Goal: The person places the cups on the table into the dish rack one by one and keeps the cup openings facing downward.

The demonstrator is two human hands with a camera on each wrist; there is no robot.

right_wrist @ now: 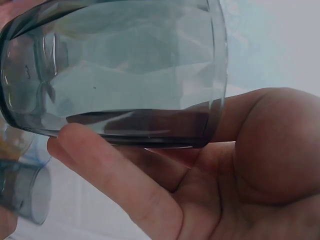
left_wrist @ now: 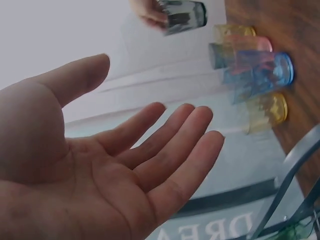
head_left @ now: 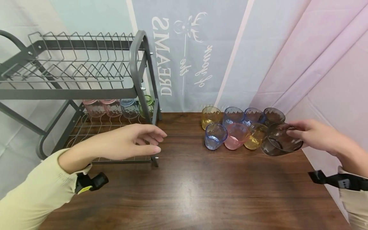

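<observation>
The right hand (head_left: 311, 135) held a dark smoky glass (head_left: 278, 144), its fingers and thumb clamped round the side of the glass near the rim. The glass was raised off the counter (head_left: 184, 198) and tilted, at the right end of a group of tumblers. In the head view it overlapped the yellow tumbler (head_left: 254, 140) beside it, and whether the two touched could not be told. Further left in that front row stood a pink tumbler (head_left: 234, 140) and a blue tumbler (head_left: 213, 140), both upright. Behind them were another yellow tumbler (head_left: 209, 119), two more blue tumblers (head_left: 232, 114) and a second dark glass (head_left: 274, 115). The left hand (head_left: 129, 142) hung in the air with nothing in it, its fingers loosely bent and the thumb well apart from them. It was in front of a grey metal rack (head_left: 69, 94), on whose lower shelf stood four glass vessels (head_left: 129, 110) with pink, blue and green tops. A cloth (head_left: 224, 19) with mirrored lettering hung behind the counter.
</observation>
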